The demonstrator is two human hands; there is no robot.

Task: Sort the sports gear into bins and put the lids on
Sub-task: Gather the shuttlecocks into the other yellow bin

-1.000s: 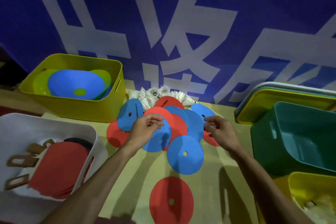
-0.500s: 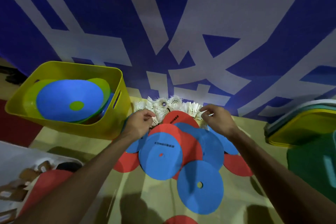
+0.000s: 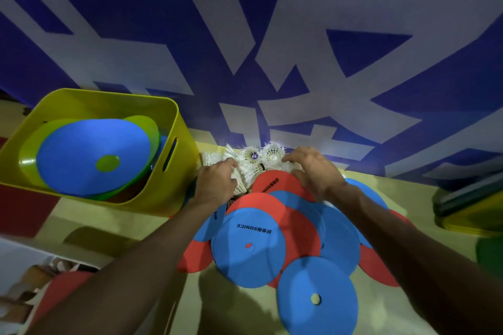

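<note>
Because the shuttlecocks [image 3: 253, 162] lie at the far edge of the disc pile, against the foot of the blue banner [image 3: 245, 35], your reach must run straight forward over the flat discs [image 3: 275, 236] rather than to either side. Your left hand [image 3: 216, 185] sits at the left flank of the white cluster, fingers curled down into the feathers; your right hand [image 3: 317, 171] sits at the right flank, palm down, fingers spread and partly bent over the feathers and over the top red disc [image 3: 275, 182]. Both hands touch the cluster, but whether either has closed on a shuttlecock cannot be told, since the fingertips are hidden among the feathers. The cluster spreads left to right between your two hands, so its long axis runs across your line of reach; the individual shuttlecocks point in mixed directions. Both hands are about equally near; the left is slightly deeper into the heap. A two-handed scoop, drawing the hands together, appears the suitable next move. Note that the yellow bin [image 3: 174, 122] just left of the cluster already holds large blue and green discs [image 3: 89, 155], so it is probably not the destination. Feathers crush easily; apply light pressure. Overlapping discs on the desk [image 3: 190, 302] directly below your wrists may slide if dragged.
</note>
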